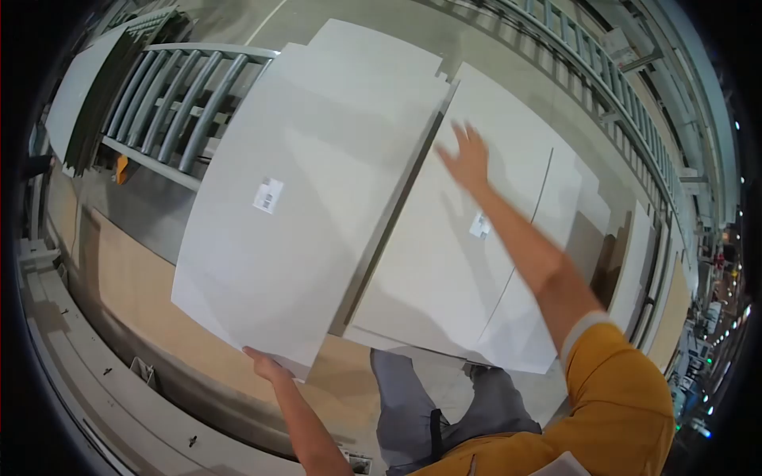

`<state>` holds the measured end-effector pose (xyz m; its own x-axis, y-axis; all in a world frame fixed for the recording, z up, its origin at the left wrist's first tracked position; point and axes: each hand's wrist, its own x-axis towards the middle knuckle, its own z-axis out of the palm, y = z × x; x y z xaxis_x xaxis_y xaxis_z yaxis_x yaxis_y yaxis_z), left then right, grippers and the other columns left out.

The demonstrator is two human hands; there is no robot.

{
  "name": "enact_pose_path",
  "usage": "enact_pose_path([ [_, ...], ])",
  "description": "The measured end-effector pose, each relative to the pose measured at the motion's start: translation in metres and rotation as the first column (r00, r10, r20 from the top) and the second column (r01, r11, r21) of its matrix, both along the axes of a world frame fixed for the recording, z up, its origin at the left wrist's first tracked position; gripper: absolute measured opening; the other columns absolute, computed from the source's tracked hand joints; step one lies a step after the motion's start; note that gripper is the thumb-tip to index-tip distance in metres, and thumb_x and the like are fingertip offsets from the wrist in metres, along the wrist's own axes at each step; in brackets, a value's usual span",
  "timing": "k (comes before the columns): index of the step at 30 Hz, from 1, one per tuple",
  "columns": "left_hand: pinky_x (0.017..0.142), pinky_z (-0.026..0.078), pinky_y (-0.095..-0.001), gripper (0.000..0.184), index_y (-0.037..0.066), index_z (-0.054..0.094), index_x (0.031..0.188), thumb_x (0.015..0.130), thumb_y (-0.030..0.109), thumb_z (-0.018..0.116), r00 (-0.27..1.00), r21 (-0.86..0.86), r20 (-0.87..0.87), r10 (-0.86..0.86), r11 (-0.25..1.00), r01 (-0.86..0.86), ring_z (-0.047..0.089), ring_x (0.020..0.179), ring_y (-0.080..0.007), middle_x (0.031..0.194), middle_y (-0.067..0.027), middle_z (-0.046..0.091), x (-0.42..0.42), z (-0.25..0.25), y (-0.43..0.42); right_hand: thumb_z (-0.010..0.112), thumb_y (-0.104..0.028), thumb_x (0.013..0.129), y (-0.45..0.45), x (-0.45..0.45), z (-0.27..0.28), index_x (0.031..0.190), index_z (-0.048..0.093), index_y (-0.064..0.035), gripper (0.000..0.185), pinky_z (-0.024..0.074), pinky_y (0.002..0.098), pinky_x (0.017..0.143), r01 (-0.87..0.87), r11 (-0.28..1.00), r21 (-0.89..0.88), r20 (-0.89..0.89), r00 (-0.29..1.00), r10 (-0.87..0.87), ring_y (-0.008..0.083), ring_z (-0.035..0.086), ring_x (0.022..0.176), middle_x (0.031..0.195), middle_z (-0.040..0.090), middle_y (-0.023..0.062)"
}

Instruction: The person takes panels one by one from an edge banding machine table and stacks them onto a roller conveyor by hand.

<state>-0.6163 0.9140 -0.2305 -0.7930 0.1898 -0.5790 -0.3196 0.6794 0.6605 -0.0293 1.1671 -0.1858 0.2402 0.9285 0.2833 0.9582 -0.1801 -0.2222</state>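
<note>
A large white panel point(317, 151) with a barcode label point(268, 195) lies left of centre, its far end reaching toward the roller conveyor. At its near edge my left hand point(268, 366) is closed on the border, with some fingers hidden beneath. Fingers spread, my right hand point(468, 159) is over a second white panel point(429, 262), close to its left edge; whether it touches the surface I cannot tell. This second panel has a small label point(480, 225), partly behind my forearm. A dark narrow gap separates the two panels.
A roller conveyor point(178, 103) with metal rollers stands at the upper left, beside a stack of boards point(87, 95). More white panels point(567, 190) lie to the right. A brown board point(151, 285) runs along the left, and another conveyor point(587, 55) passes at the upper right.
</note>
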Motion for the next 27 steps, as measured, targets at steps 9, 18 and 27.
enact_pose_path([
  [9,0.071,0.050,-0.0477,0.088,-0.022,0.060,0.084,0.089,0.066,0.049,0.880,-0.227,-0.299,-0.369,0.923,0.311,0.061,0.074,-0.0403,0.082,-0.0319,0.064,0.104,-0.029,0.086,0.081,-0.066,0.054,-0.171,-0.053,0.019,0.154,0.006,-0.0229,0.133,0.0249,0.0651,0.104,0.106,0.606,-0.789,0.008,0.987,-0.162,0.0495,0.006,0.142,0.157,-0.001,0.0244],
  [18,0.071,0.049,-0.0477,0.085,-0.020,0.061,0.084,0.091,0.063,0.048,0.846,-0.163,-0.323,-0.424,0.906,0.391,0.062,0.076,-0.0412,0.083,-0.0337,0.063,0.145,-0.039,0.065,0.079,-0.067,0.055,-0.172,-0.049,0.022,0.154,0.004,-0.0231,0.132,0.0237,0.0658,0.106,0.094,0.582,-0.808,-0.009,0.985,-0.172,0.0483,0.003,0.143,0.158,-0.001,0.0233],
  [27,0.065,0.048,-0.0469,0.088,-0.016,0.056,0.069,0.090,0.068,0.044,0.770,-0.306,-0.385,-0.509,0.857,0.414,0.059,0.066,-0.0398,0.069,-0.0301,0.060,0.166,-0.024,0.055,0.079,-0.069,0.054,-0.172,-0.051,0.022,0.154,0.004,-0.0233,0.134,0.0241,0.0675,0.104,0.098,0.600,-0.794,-0.011,0.984,-0.175,0.0480,0.003,0.144,0.158,-0.002,0.0234],
])
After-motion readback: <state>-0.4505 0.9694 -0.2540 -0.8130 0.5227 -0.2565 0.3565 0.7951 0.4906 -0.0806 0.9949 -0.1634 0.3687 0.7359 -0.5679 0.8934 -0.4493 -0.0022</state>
